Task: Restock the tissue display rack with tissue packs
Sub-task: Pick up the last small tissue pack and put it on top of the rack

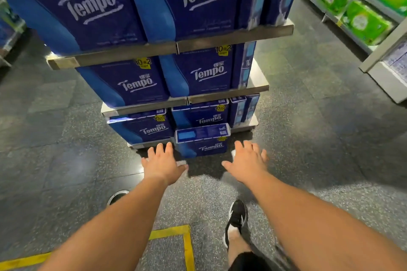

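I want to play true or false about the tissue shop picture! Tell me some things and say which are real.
1. Both hands are open. True: the left hand and right hand have spread fingers and hold nothing.
2. The packs on the rack are red. False: they are dark blue.
3. One blue pack stands in front of the bottom tier, between the hands. True.
4. The shelf at the right holds green packs. True.
5. The floor line is white. False: it is yellow.
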`<state>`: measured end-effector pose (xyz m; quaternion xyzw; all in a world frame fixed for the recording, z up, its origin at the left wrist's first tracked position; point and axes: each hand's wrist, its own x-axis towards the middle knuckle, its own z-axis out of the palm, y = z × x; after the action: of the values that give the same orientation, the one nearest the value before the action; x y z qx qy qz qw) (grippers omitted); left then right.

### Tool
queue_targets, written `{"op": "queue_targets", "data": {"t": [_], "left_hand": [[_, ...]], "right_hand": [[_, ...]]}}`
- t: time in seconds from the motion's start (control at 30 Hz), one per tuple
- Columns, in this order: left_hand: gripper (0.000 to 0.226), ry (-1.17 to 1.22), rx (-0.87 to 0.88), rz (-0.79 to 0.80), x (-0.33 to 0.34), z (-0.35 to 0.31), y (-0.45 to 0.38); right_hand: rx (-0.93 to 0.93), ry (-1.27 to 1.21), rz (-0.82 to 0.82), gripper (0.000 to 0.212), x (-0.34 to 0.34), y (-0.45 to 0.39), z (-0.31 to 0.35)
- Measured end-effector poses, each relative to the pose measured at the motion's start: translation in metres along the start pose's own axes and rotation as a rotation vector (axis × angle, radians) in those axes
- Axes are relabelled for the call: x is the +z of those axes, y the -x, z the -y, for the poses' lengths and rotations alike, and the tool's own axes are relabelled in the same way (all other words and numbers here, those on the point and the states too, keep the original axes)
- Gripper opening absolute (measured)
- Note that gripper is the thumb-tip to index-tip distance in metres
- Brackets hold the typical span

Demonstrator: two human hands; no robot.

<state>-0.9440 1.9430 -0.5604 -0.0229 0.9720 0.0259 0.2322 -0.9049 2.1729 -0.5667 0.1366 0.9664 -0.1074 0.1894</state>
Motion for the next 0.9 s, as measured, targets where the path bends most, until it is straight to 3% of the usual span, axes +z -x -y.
{"op": "queue_targets", "data": {"t": [0.27,0.43,0.6,0.9], "left_hand": [[0.098,0.077,-0.043,0.082,0.039,-0.043,-0.165],[0.109,-0.005,-0.016,0.125,0.105,-0.037,-0.27],[0.125,-0.041,0.05,0.125,0.173,-0.036,-0.366],[0.14,-0.11,0.075,0.196,0.278,-0.046,-0.475]], "right_hand": [[-0.025,0.01,0.084,0.089,0.042,-0.161,-0.008],[-0.016,0.042,0.087,0.101,0.113,-0.246,-0.017],[-0.002,0.109,0.191,0.112,0.2,-0.333,-0.029],[-0.069,0.057,0.176,0.125,0.294,-0.453,-0.039]]}}
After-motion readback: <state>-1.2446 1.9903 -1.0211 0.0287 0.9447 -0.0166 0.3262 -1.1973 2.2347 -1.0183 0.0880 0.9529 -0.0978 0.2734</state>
